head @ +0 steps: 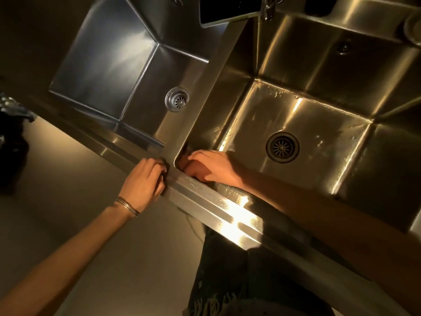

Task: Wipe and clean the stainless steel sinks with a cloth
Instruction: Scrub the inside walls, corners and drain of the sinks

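Wet stainless steel right sink basin looks mid-wipe. In its near-left corner: right hand; cloth and finger state hidden, can't tell. Fingers of left hand curl over steel front rim. Dry-looking left sink basin likely pending.

Two sink basins: the left basin at 10 o'clock, the right basin at 2 o'clock. Two drain strainers, one per basin: a bright strainer near centre and a dark strainer at 3 o'clock. Two hands at 6 o'clock: left hand, right hand. One faucet at 12 o'clock.
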Motion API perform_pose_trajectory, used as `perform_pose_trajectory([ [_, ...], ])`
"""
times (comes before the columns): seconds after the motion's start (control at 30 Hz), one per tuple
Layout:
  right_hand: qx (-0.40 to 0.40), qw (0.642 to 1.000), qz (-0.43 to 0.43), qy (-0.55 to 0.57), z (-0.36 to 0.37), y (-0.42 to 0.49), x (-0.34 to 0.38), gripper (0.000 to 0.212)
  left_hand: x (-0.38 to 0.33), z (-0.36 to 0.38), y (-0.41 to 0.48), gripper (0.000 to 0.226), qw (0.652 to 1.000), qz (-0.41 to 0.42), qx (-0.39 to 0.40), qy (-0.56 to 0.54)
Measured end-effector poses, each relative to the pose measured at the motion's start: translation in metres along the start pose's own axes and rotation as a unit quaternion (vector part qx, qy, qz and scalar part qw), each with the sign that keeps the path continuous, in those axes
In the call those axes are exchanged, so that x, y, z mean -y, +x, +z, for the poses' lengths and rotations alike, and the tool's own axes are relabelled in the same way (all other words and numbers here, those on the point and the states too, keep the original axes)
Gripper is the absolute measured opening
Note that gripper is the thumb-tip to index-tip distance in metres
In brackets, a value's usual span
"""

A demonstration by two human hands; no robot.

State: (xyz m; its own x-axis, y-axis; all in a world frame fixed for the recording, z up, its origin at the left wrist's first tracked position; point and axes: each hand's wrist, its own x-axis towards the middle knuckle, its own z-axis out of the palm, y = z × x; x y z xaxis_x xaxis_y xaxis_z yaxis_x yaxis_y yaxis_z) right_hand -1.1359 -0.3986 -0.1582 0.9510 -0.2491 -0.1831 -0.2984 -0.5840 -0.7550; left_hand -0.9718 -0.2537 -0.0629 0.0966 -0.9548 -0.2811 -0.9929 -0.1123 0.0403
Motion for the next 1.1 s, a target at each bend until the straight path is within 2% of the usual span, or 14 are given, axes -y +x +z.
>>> perform_pose_trajectory([
  [0.07, -0.011, 0.999, 0.038, -0.024, 0.004, 0.011, 0.001, 0.06, 0.0, -0.001, 0.0, 0.036, 1.0, 0.007, -0.001, -0.004],
  [0.17, 0.082, 0.989, 0.084, -0.091, 0.011, 0.017, -0.009, 0.053, -0.005, 0.0, 0.003, 0.037, 1.0, 0.019, -0.005, 0.001],
  [0.3, 0.124, 0.979, 0.087, -0.138, 0.015, 0.013, -0.025, 0.052, -0.012, 0.004, 0.018, 0.036, 0.996, 0.083, -0.016, -0.015],
  [0.47, 0.053, 0.995, 0.01, -0.083, 0.018, 0.003, -0.036, 0.061, -0.027, 0.013, 0.033, 0.033, 0.982, 0.18, 0.027, -0.039],
  [0.57, 0.012, 0.99, -0.041, -0.137, 0.025, 0.019, -0.038, 0.059, -0.031, 0.022, 0.022, 0.036, 0.986, 0.147, 0.031, -0.071],
  [0.67, 0.079, 0.981, -0.019, -0.176, 0.036, 0.04, -0.053, 0.057, -0.04, 0.032, 0.015, 0.04, 0.989, 0.132, 0.01, -0.063],
  [0.77, 0.16, 0.964, 0.044, -0.206, 0.054, 0.051, -0.074, 0.05, -0.058, 0.04, 0.018, 0.035, 0.982, 0.178, 0.014, -0.054],
  [0.83, 0.162, 0.967, 0.063, -0.189, 0.058, 0.054, -0.082, 0.047, -0.067, 0.04, 0.022, 0.033, 0.976, 0.208, 0.016, -0.058],
  [0.93, 0.088, 0.987, 0.073, -0.116, 0.048, 0.049, -0.092, 0.053, -0.07, 0.042, 0.027, 0.031, 0.974, 0.223, 0.016, -0.044],
  [1.0, -0.002, 0.993, 0.121, -0.01, 0.035, 0.04, -0.097, 0.056, -0.071, 0.042, 0.028, 0.034, 0.974, 0.222, 0.036, -0.03],
  [1.1, -0.222, 0.949, 0.157, 0.158, 0.012, 0.035, -0.086, 0.051, -0.069, 0.043, 0.028, 0.035, 0.974, 0.218, 0.058, -0.037],
])
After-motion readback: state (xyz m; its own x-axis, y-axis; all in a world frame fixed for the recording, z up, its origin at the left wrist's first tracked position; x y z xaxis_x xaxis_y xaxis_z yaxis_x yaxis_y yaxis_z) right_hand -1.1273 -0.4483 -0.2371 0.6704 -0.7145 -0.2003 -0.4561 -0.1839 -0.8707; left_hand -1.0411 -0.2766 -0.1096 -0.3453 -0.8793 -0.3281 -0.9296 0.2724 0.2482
